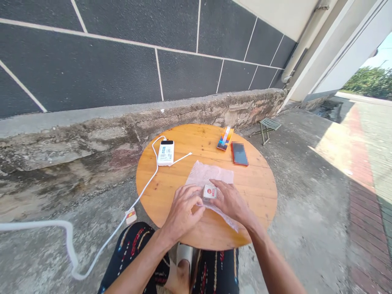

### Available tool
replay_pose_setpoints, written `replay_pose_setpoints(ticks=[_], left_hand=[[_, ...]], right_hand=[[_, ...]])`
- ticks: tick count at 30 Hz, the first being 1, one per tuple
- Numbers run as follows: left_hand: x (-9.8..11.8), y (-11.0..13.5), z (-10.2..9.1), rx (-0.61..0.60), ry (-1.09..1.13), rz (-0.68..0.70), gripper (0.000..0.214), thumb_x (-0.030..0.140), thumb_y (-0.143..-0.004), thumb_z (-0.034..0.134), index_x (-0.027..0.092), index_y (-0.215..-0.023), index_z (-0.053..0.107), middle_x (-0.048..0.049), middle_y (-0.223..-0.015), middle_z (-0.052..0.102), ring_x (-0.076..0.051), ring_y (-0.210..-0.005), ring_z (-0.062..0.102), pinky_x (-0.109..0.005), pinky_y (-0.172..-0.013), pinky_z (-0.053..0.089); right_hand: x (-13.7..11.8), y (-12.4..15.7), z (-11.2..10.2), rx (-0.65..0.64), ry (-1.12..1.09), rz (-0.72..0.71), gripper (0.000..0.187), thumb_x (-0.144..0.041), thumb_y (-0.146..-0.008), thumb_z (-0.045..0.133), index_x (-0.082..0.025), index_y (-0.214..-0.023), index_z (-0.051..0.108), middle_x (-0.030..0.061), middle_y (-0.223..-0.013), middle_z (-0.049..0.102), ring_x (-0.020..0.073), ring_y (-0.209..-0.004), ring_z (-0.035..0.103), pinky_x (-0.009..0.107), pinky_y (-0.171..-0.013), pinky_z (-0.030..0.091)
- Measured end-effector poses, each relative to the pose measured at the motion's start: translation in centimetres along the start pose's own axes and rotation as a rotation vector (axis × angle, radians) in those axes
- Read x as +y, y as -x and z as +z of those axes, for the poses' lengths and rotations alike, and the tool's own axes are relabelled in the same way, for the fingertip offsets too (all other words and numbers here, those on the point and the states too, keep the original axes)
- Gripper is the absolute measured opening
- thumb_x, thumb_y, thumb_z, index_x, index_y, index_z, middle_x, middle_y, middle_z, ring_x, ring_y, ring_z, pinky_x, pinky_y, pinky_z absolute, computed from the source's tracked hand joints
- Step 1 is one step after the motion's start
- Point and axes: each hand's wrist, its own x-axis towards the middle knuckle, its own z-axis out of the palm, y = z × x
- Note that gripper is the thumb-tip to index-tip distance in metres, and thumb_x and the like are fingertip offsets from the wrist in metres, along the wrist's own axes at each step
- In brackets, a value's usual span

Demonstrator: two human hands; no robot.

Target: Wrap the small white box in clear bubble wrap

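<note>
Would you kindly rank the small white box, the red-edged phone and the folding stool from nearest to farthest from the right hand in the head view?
1. Small white box: just left of the right hand.
2. Red-edged phone: farther back, on the table's right side.
3. Folding stool: beyond the table, to the right.

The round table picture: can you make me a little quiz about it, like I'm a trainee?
1. True or false: the folding stool stands on the table.
2. Which is nearest the table's left edge in the picture? A: white corded device. B: phone-shaped thing. C: orange-and-blue object.
3. What lies between the left hand and the right hand?

Key: 1. False; it stands on the ground. 2. A. 3. A small white box with red markings, on see-through wrap.
</note>
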Motion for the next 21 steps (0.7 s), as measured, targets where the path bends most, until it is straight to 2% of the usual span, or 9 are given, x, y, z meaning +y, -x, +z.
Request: replay_pose_setpoints(ticks=[4, 6, 8, 10, 12, 15, 19, 21], left_hand=[[-0.4, -2.8, 0.5, -0.009, -0.017, -0.045, 0.008, 0.014, -0.076, 0.061, 0.020, -0.072, 0.060, -0.0027, -0.108, 0.065, -0.020, -0.108, 0.053, -0.038, -0.095, 0.037], [-0.6, -4.1, 0.9, -0.050, -0.021, -0.070, 0.006, 0.015, -0.075, 0.061, 0.020, -0.073, 0.060, -0.0028, -0.102, 0.067, -0.020, -0.102, 0.056, -0.037, -0.092, 0.037], [-0.8, -5.0, 1.3, -0.100, -0.013, -0.108, 0.004, 0.017, -0.075, 0.061, 0.020, -0.072, 0.061, -0.0022, -0.093, 0.068, -0.020, -0.094, 0.058, -0.036, -0.087, 0.039], [-1.0, -5.5, 1.8, -0.146, 0.008, -0.166, 0.004, 0.019, -0.075, 0.060, 0.020, -0.071, 0.060, -0.0008, -0.083, 0.067, -0.018, -0.083, 0.058, -0.032, -0.079, 0.040], [-1.1, -5.7, 2.1, -0.176, 0.038, -0.219, 0.005, 0.020, -0.076, 0.058, 0.020, -0.071, 0.060, 0.0007, -0.076, 0.065, -0.016, -0.074, 0.056, -0.028, -0.070, 0.040], [-1.2, -5.7, 2.3, -0.194, 0.088, -0.264, 0.007, 0.021, -0.077, 0.055, 0.019, -0.073, 0.061, 0.0015, -0.073, 0.063, -0.014, -0.069, 0.054, -0.025, -0.064, 0.038], [-1.0, -5.5, 2.2, -0.204, 0.135, -0.284, 0.011, 0.020, -0.077, 0.053, 0.019, -0.071, 0.063, 0.0015, -0.073, 0.063, -0.014, -0.072, 0.055, -0.025, -0.065, 0.038], [-0.8, -5.2, 1.9, -0.210, 0.144, -0.270, 0.011, 0.018, -0.076, 0.053, 0.019, -0.069, 0.063, 0.0015, -0.072, 0.062, -0.014, -0.073, 0.055, -0.025, -0.066, 0.038]], right_hand=[[1.6, 2.5, -1.8, 0.035, -0.499, 0.137, 0.046, -0.044, -0.095, 0.044, -0.025, -0.136, 0.042, 0.0095, -0.130, 0.054, 0.0235, -0.118, 0.052, 0.040, -0.096, 0.043], [2.1, 3.8, -1.9, 0.036, -0.615, 0.167, 0.056, -0.051, -0.091, 0.050, -0.026, -0.139, 0.038, 0.0100, -0.131, 0.052, 0.0245, -0.120, 0.051, 0.041, -0.098, 0.043], [2.4, 4.5, -1.2, 0.096, -0.552, 0.200, 0.066, -0.053, -0.083, 0.060, -0.024, -0.139, 0.038, 0.0110, -0.131, 0.052, 0.0269, -0.119, 0.050, 0.043, -0.098, 0.042], [2.6, 4.7, 0.2, 0.196, -0.454, 0.252, 0.067, -0.049, -0.080, 0.065, -0.021, -0.136, 0.041, 0.0115, -0.122, 0.056, 0.0271, -0.111, 0.054, 0.044, -0.094, 0.044], [2.7, 4.6, 1.6, 0.286, -0.439, 0.301, 0.061, -0.045, -0.083, 0.061, -0.018, -0.134, 0.042, 0.0084, -0.101, 0.062, 0.0231, -0.091, 0.060, 0.039, -0.081, 0.048], [2.7, 4.5, 2.9, 0.352, -0.501, 0.341, 0.054, -0.041, -0.087, 0.054, -0.015, -0.133, 0.042, 0.0004, -0.073, 0.057, 0.0171, -0.066, 0.056, 0.029, -0.061, 0.047], [2.1, 5.1, 3.3, 0.356, -0.626, 0.356, 0.055, -0.040, -0.087, 0.052, -0.014, -0.133, 0.038, 0.0011, -0.077, 0.057, 0.0165, -0.067, 0.056, 0.027, -0.059, 0.046], [1.8, 5.6, 3.3, 0.362, -0.618, 0.367, 0.058, -0.039, -0.087, 0.053, -0.015, -0.136, 0.034, -0.0003, -0.074, 0.056, 0.0158, -0.064, 0.055, 0.026, -0.058, 0.045]])
